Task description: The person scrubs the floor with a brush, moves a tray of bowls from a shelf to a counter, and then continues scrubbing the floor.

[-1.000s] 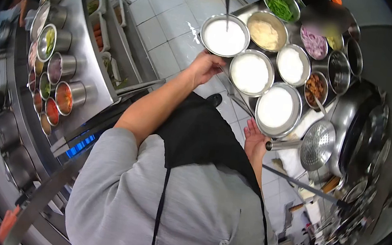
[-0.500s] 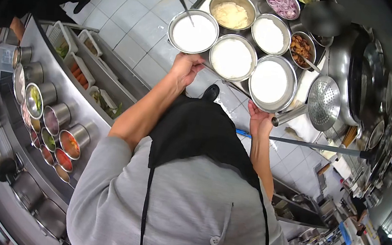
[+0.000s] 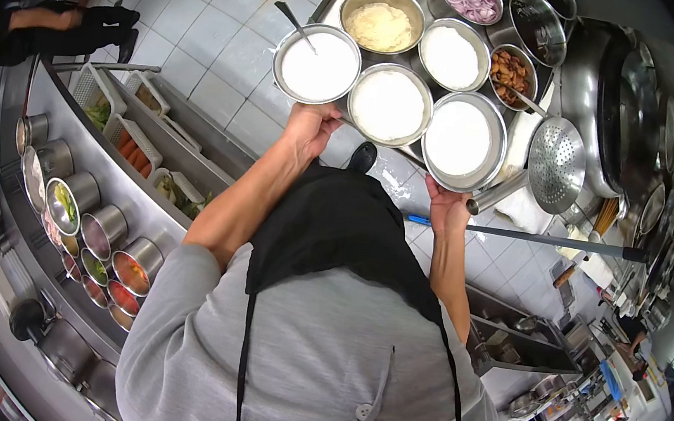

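My left hand [image 3: 310, 130] is closed at the near edge of a metal tray [image 3: 327, 6], just under a bowl of white powder [image 3: 318, 64] with a spoon in it. My right hand [image 3: 448, 206] has its fingers curled up under the near side of another bowl of white contents [image 3: 458, 138]; its fingertips are partly hidden. Between them stands a third white-filled bowl [image 3: 390, 104]. Behind are a bowl of pale yellowish powder [image 3: 380, 27], one more white-filled bowl [image 3: 452, 56] and a small bowl of brown pieces [image 3: 509, 75].
A perforated ladle [image 3: 557, 163] and a large metal pot [image 3: 590, 106] are at the right. A long pole [image 3: 550, 240] crosses beside my right hand. At the left, a steel counter [image 3: 56, 124] holds several containers. Another person [image 3: 50, 28] is at the upper left.
The tray and bowls have shifted slightly left in view, with both hands still at them. The other person at the upper left has changed posture. A dark bowl at the upper right shows more clearly.
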Demonstrator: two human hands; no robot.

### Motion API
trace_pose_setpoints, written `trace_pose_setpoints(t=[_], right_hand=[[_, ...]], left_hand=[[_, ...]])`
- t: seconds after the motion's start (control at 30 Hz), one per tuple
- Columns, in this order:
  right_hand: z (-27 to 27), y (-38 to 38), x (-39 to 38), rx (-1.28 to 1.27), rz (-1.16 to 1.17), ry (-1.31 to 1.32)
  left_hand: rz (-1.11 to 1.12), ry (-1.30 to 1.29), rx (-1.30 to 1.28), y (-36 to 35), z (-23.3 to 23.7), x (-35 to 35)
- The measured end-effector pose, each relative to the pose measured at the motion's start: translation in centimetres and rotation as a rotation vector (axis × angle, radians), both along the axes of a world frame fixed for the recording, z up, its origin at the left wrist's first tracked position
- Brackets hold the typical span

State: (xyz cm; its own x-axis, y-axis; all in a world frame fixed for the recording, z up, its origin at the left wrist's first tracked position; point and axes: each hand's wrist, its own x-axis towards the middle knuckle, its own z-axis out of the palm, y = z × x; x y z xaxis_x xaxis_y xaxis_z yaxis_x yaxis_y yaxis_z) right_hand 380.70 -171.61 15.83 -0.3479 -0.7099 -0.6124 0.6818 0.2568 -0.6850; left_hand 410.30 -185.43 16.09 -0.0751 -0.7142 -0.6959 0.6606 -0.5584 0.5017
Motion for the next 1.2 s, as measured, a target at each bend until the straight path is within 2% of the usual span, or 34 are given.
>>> trace_pose_setpoints(t=[0.17, 0.23, 0.4, 0.5, 0.63, 0.8, 0.93, 1.03, 1.17, 1.2], right_hand=[[0.8, -0.5, 0.3, 0.012, 0.001, -0.005], [0.7, -0.2, 0.5, 0.010, 0.009, -0.031], [1.0, -0.3, 3.2, -0.051, 0.050, -0.125], [2.4, -0.7, 6.1, 0.000, -0.011, -0.121], [2.5, -0.3, 8.1, 0.042, 0.019, -0.157], [2.2, 0.2, 9.8, 0.023, 0.092, -0.215], [1.5, 0.6, 10.2, 0.043, 0.181, -0.374], [2.8, 0.5, 10.5, 0.111, 0.325, -0.326], [4.9, -0.2, 11.4, 0.130, 0.570, -0.208], [5.1, -0.5, 11.5, 0.140, 0.620, -0.182]], left_hand=[[0.007, -0.003, 0.002, -0.2, 0.7, 0.0], [-0.008, -0.014, -0.005, -0.3, -0.5, 0.8], [0.007, -0.075, -0.001, -1.6, 0.3, 2.9], [-0.047, -0.106, -0.013, -1.9, 0.3, 4.7], [-0.061, -0.132, -0.017, -2.2, -0.4, 7.0], [-0.072, -0.140, -0.039, -2.8, 1.0, 8.8], [-0.055, -0.136, -0.024, -3.8, -0.4, 11.1], [-0.085, -0.124, -0.026, -4.9, -1.9, 13.2], [-0.093, -0.180, -0.042, -6.2, 0.6, 14.2], [-0.105, -0.200, -0.069, -6.5, -0.4, 15.1]])
